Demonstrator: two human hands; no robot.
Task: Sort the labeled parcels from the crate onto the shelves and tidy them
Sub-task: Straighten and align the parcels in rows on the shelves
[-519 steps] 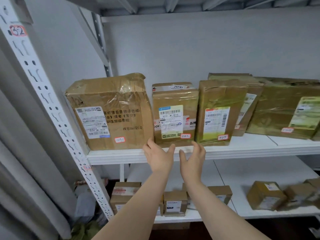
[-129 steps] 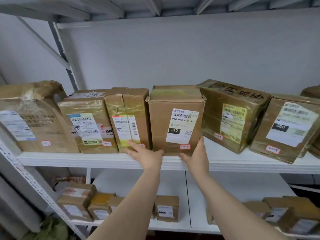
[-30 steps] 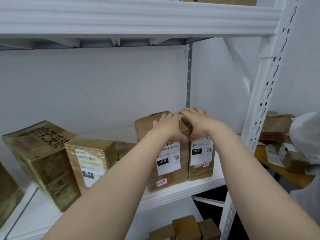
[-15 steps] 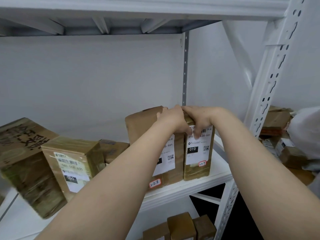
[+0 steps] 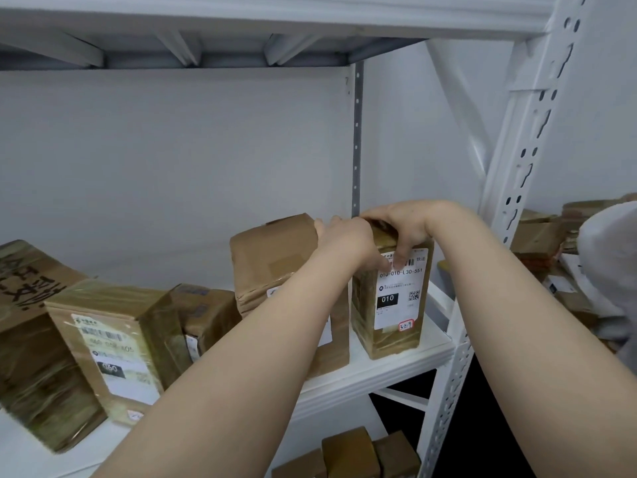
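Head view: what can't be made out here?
All head view.
Tall parcel: label mostly hidden behind the left forearm.
010 parcel: label's top covered by the right hand gripping it.
Left hand: fingertips hidden behind its own knuckles; hold unclear.
Inked box: cut off by left edge.
Lower-shelf boxes: cut off by bottom edge.
White shape: cut by right edge, unidentifiable.
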